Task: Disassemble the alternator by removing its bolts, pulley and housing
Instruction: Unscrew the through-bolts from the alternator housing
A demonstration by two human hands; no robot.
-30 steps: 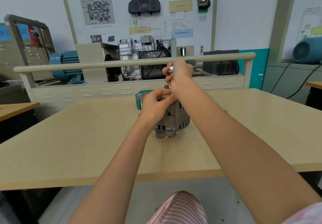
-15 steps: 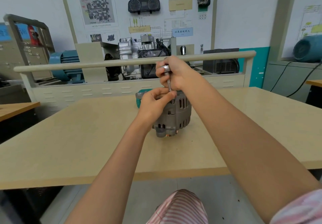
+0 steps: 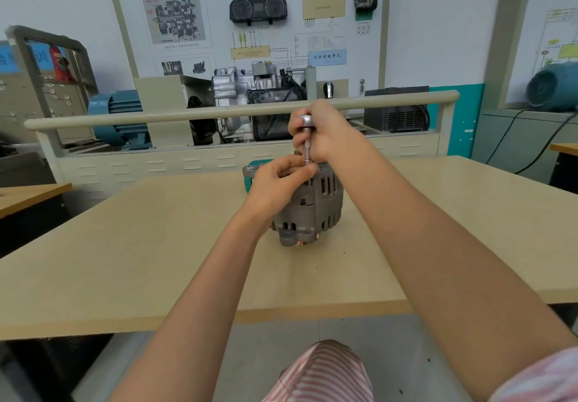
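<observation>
A grey alternator (image 3: 312, 211) stands on its end in the middle of the beige table (image 3: 125, 261), with a copper-coloured part showing at its base. A slim metal socket driver (image 3: 307, 139) stands upright on the alternator's top. My right hand (image 3: 325, 129) grips the driver's upper end. My left hand (image 3: 278, 182) rests on the top of the alternator and pinches the driver's lower shaft with its fingertips. The bolt under the driver is hidden by my fingers.
A teal tool (image 3: 253, 173) lies on the table just behind the alternator. Beyond the table's far edge runs a beige rail (image 3: 156, 117) with a training engine (image 3: 250, 95) behind it. A small desk (image 3: 31, 192) stands at the left.
The alternator has shifted slightly and the driver now stands upright on its top. My right hand has lowered a little with the driver; my left hand now pinches the shaft.
</observation>
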